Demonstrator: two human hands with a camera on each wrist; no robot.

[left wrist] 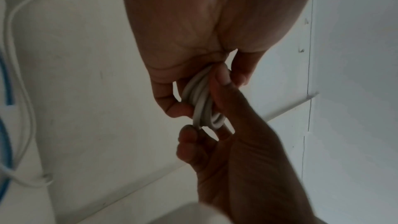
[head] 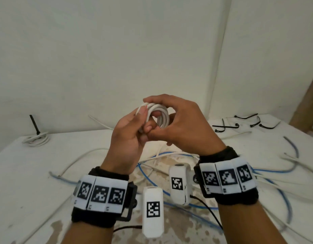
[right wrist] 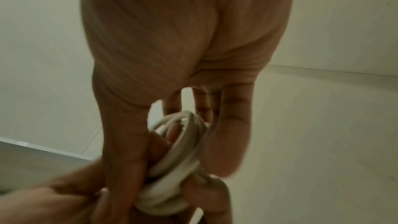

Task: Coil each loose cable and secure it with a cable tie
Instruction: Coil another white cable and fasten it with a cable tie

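Both hands raised above the worktop [head: 20, 182], sharing one small white cable coil [head: 159, 114] between them, well clear of the surface. Left hand [head: 129, 136] has its grip closed on the coil's left side, thumb up along the loops and fingers curled underneath; the left wrist view shows the same bundle [left wrist: 202, 106] pinched between that hand's fingers [left wrist: 172, 106]. Right hand [head: 182, 125] comes over from the other side, grip also closed on the coil, index finger arched over the top and thumb pressing at the lower edge near the left fingertips. Right wrist view: coil [right wrist: 183, 151] sits between the thumb and the other fingers [right wrist: 228, 139] (blurred, exact contact hard to tell). No tie visible on this coil. On the worktop below, loose white cables [head: 78, 159] and blue cables [head: 282, 199] lie tangled around and under the wrists. A second white coil [head: 36, 139] lies at the far left, with a black tie [head: 34, 124] sticking up from it. Several loose black cable ties [head: 247, 123] lie at the far right of the worktop.
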